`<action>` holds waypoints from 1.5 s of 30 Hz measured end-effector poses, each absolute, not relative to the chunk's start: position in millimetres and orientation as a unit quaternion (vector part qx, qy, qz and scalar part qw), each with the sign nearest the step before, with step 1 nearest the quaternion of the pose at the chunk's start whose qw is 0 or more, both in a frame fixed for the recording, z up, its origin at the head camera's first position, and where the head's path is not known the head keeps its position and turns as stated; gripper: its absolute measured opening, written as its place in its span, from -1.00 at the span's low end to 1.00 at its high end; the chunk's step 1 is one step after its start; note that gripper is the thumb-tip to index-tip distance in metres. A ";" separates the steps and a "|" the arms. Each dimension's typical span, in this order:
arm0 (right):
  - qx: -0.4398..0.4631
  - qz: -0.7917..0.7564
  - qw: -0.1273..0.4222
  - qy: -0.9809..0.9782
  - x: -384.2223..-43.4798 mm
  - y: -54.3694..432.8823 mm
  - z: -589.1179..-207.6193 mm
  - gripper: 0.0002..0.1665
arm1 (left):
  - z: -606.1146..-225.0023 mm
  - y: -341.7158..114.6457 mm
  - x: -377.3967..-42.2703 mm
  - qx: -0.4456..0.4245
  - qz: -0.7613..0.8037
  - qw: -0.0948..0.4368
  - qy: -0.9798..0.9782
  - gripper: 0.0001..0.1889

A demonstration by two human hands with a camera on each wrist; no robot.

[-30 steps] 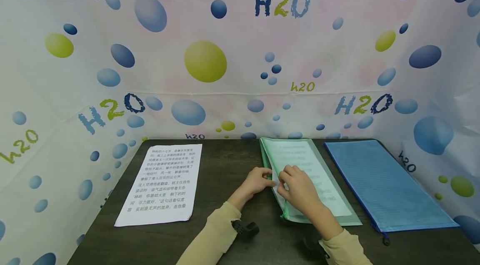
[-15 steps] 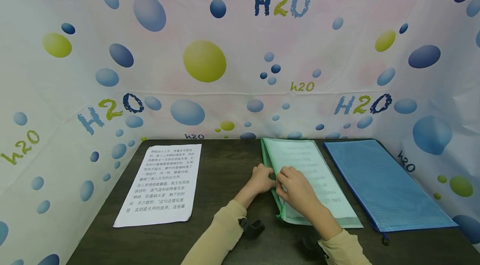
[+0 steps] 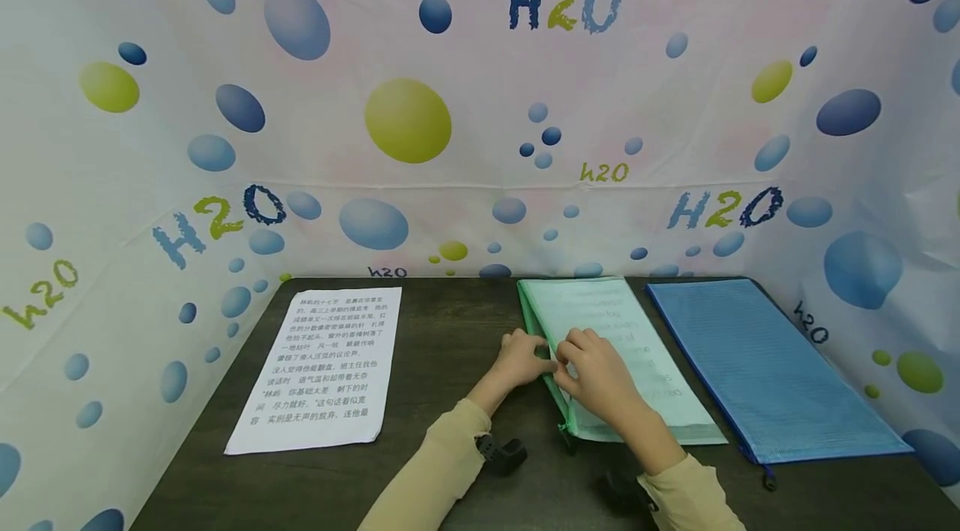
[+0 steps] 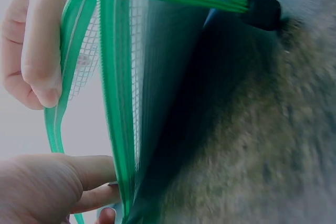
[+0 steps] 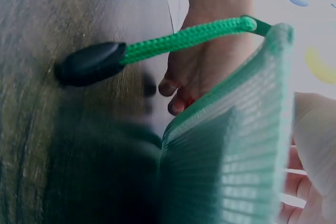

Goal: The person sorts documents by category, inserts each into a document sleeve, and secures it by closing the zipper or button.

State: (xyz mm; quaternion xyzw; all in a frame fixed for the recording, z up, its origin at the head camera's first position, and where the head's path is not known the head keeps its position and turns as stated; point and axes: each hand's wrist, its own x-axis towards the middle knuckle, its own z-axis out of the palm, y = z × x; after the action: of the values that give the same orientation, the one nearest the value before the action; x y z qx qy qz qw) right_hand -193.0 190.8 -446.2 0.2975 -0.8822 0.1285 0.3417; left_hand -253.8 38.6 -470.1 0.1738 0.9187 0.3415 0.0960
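Note:
A green mesh zipper pouch [image 3: 652,364] with printed paper inside lies in front of me. Its zipper runs along the left side and is unzipped, with the two green zipper tapes [image 4: 116,98] spread apart in the left wrist view. My left hand [image 3: 521,359] pinches the pouch's left edge. My right hand [image 3: 596,371] pinches the top layer close beside it, fingers bent. From the pouch's near corner hangs a green cord pull [image 5: 184,38] with a black tip. White paper shows in the gap between the tapes; some fingertips are hidden behind the mesh.
A printed white sheet [image 3: 315,368] lies on the left of the dark table [image 3: 450,306]. To the right lies a blue mesh zipper pouch [image 3: 780,373]. A patterned backdrop [image 3: 480,97] surrounds the table's back and sides.
Both hands stay at the pouch's left edge. The left hand shifted slightly right and the top layer's edge moved a little; the head view tilted slightly.

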 end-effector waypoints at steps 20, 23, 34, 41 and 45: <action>0.241 0.136 0.320 -0.906 -205.6 185.7 -451.0 -0.72 | -456.0 -16.4 -226.4 0.146 0.543 0.201 0.802 -0.69; 0.231 0.139 0.311 -0.912 -207.3 185.6 -450.0 -0.73 | -454.9 -20.4 -221.3 0.147 0.555 0.232 0.785 -0.64; 0.225 0.160 0.308 -0.910 -212.0 188.8 -445.6 -0.78 | -457.7 -17.1 -204.8 0.153 0.598 0.356 0.702 -0.54; 0.224 0.162 0.307 -0.911 -211.2 190.2 -445.8 -0.78 | -461.8 -12.5 -199.3 0.161 0.596 0.391 0.682 -0.51; 0.222 0.163 0.305 -0.911 -211.2 190.0 -445.8 -0.79 | -463.6 -10.9 -197.6 0.166 0.600 0.399 0.674 -0.54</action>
State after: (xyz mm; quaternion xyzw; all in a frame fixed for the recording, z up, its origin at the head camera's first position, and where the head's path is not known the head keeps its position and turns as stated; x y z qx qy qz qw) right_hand -211.2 190.0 -445.8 0.2225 -0.9113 0.1633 0.3054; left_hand -197.6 -10.9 -463.6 0.1658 0.6738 0.5995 0.3988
